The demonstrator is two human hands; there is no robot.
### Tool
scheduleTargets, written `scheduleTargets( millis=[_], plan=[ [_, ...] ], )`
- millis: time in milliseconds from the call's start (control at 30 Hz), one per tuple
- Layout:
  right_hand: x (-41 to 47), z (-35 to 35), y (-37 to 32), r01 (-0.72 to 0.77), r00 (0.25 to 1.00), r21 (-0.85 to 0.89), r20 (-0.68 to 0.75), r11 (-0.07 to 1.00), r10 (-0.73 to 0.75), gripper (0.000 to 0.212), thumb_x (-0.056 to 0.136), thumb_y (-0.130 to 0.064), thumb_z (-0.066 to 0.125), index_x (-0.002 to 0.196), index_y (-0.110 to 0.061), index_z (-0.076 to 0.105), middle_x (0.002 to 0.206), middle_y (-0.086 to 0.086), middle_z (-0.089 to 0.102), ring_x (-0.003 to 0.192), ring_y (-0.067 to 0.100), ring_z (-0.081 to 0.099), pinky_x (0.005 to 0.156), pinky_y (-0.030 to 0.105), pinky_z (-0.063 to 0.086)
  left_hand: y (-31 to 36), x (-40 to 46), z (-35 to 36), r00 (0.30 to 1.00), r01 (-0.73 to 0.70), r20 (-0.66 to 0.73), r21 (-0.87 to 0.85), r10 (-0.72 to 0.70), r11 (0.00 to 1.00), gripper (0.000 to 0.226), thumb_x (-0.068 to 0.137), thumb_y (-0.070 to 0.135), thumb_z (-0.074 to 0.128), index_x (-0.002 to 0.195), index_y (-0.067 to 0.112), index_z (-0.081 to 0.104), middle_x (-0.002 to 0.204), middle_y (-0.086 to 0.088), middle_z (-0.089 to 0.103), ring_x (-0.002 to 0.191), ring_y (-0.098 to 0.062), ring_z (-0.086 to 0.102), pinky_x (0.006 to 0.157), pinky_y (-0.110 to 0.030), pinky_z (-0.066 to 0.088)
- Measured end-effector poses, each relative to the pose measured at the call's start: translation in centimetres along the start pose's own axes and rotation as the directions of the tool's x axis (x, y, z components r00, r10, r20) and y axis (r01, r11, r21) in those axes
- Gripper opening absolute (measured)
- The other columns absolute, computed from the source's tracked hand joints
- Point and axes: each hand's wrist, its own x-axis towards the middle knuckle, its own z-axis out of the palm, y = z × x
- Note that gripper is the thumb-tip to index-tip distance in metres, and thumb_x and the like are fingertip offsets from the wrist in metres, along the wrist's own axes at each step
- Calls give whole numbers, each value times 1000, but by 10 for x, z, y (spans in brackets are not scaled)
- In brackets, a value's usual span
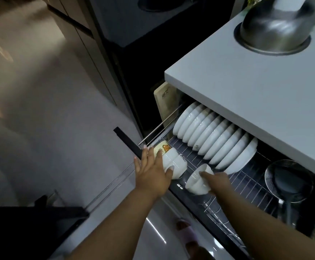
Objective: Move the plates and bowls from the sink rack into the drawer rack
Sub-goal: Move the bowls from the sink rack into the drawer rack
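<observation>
The pulled-out wire drawer rack sits under the grey counter. A long row of white plates stands on edge in its back section. At the front left, a few white bowls lie nested on their side, next to a small dish with a bear picture. My left hand rests on these bowls with its fingers spread and straight. My right hand grips another small stack of white bowls, tilted on its side, just right of the first stack.
A metal strainer and dark utensils lie at the rack's right end. A wooden cutting board stands at the rack's left end. On the grey counter an upturned steel bowl rests. The dark drawer front juts out left.
</observation>
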Motion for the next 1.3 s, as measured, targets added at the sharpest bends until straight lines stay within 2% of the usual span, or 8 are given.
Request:
scheduleTargets(
  millis=[167,433,700,900,967,1033,1100,1300],
  plan=[
    [48,25,23,-22,1000,-139,4,990,23,100,33,-59,72,110,2,57,103,20,67,91,33,67,79,45,57,-7,8,15,993,-58,-98,71,65,996,76,84,57,3,151,22,14,160,-8,7,146,-25,-15,112,-49,-13],
    [31,61,-7,-59,997,-293,-57,954,44,87,65,-48,76,128,1,41,124,18,56,111,34,58,92,43,50,-15,12,25,980,-95,-168,54,103,994,60,91,47,23,143,20,36,151,-10,32,146,-29,10,115,-56,3],
    [43,81,-6,-91,996,-288,-29,953,86,104,60,-57,79,130,2,31,121,20,56,100,37,64,88,49,53,-18,13,27,976,-102,-191,40,107,994,55,91,43,29,139,20,41,147,-10,39,143,-31,19,114,-56,7],
    [34,68,-15,-55,998,-340,-3,939,58,79,80,-43,71,131,5,34,127,21,54,114,36,56,90,38,48,-19,13,27,977,-105,-181,72,116,992,57,90,45,26,140,21,40,146,-8,40,143,-30,21,113,-55,7],
    [29,57,-22,-8,1000,-387,22,922,18,67,85,-43,65,125,5,43,121,20,58,113,35,56,86,35,44,-19,13,25,980,-103,-164,68,113,992,61,89,47,22,143,21,36,148,-7,37,144,-29,16,114,-55,4],
    [19,46,-30,87,994,-392,92,916,-55,45,87,-43,61,96,1,58,90,14,61,94,30,60,75,31,42,-17,12,22,986,-91,-136,64,99,994,61,90,46,25,145,22,32,150,-5,34,144,-27,12,115,-54,1],
    [5,32,-36,180,980,-377,145,909,-134,41,89,-42,58,69,-6,53,70,9,55,72,22,54,65,29,37,-14,10,19,992,-73,-100,62,79,995,59,93,44,29,147,22,26,152,-2,30,144,-25,6,116,-54,-3],
    [-43,-27,-37,321,946,-359,88,876,-311,31,87,-38,57,63,-18,55,66,0,61,64,19,56,66,28,45,8,-8,5,998,-31,52,23,30,999,59,99,47,26,150,19,19,158,0,18,146,-18,-1,117,-49,-9]
  ],
)
